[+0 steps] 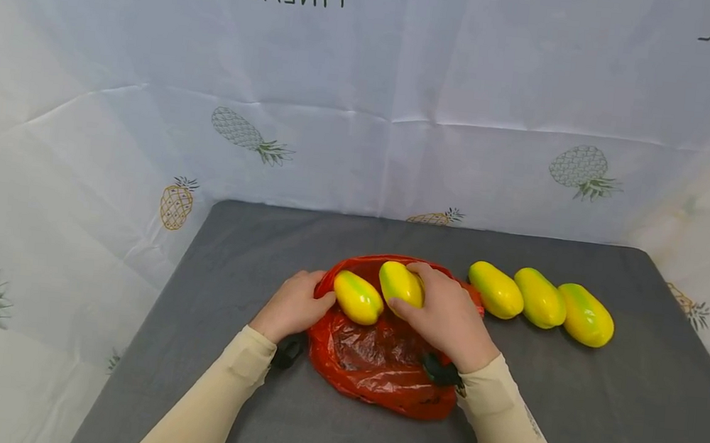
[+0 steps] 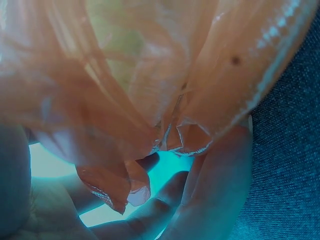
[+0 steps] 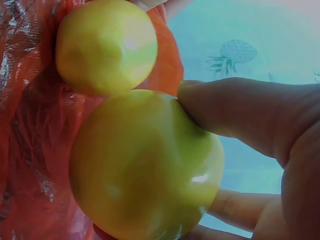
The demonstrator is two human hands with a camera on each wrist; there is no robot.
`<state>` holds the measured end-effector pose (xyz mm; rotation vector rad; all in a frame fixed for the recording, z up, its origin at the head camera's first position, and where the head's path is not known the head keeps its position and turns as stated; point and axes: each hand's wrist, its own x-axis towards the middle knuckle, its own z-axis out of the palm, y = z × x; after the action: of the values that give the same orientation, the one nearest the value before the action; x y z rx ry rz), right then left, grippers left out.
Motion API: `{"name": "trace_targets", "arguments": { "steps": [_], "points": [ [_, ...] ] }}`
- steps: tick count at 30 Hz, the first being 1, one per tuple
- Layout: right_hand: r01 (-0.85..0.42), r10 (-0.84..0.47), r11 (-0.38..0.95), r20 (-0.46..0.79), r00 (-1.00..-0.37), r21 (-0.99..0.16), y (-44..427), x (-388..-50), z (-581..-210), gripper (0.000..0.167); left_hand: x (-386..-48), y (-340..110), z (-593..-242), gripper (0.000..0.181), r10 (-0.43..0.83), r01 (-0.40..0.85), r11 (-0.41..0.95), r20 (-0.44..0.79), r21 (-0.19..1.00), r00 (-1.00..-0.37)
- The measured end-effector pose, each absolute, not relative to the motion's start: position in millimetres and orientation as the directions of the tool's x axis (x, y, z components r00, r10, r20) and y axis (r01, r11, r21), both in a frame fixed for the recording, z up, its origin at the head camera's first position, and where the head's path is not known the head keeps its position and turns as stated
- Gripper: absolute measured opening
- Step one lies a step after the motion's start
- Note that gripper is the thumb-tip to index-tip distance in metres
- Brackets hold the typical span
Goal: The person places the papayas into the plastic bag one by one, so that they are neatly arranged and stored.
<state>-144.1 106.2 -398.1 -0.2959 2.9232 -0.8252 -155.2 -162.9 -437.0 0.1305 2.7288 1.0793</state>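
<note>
A red plastic bag [image 1: 371,387] lies on the table with its mouth spread. My left hand [image 1: 297,306] pinches the bag's left rim; in the left wrist view, fingers [image 2: 215,185] curl around the thin film [image 2: 165,100]. My right hand [image 1: 448,316] grips a yellow-green mango-like fruit [image 1: 400,284] over the bag, thumb on one side and fingers on the other. A second such fruit [image 1: 358,298] rests on the bag just left of it. The right wrist view has the gripped fruit [image 3: 145,165] close up, beside the other fruit [image 3: 106,47].
Three more yellow-green fruits [image 1: 496,290] [image 1: 540,298] [image 1: 585,315] lie in a row on the grey table [image 1: 599,416], right of the bag. Behind the table hangs a white cloth [image 1: 348,164] printed with pineapples.
</note>
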Motion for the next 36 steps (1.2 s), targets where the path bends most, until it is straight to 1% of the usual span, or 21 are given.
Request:
{"name": "trace_targets", "arguments": {
  "steps": [8, 15, 36],
  "points": [
    [-0.161, -0.216, 0.827, -0.040, -0.976, -0.539, 103.9, -149.6, -402.3, 0.071, -156.7, -163.9, -436.1, 0.034, 0.151, 0.004, 0.739, -0.159, 0.674, -0.976],
    [-0.171, -0.220, 0.818, -0.024, -0.975, -0.550, 101.8, -152.6, -407.4, 0.071, -155.3, -165.6, -438.4, 0.030, 0.165, 0.021, 0.728, -0.145, 0.685, -0.976],
    [-0.183, -0.228, 0.800, -0.008, -0.974, -0.571, 96.4, -159.9, -421.3, 0.071, -154.8, -162.1, -438.1, 0.035, 0.157, 0.015, 0.737, -0.149, 0.675, -0.976]
  ]
}}
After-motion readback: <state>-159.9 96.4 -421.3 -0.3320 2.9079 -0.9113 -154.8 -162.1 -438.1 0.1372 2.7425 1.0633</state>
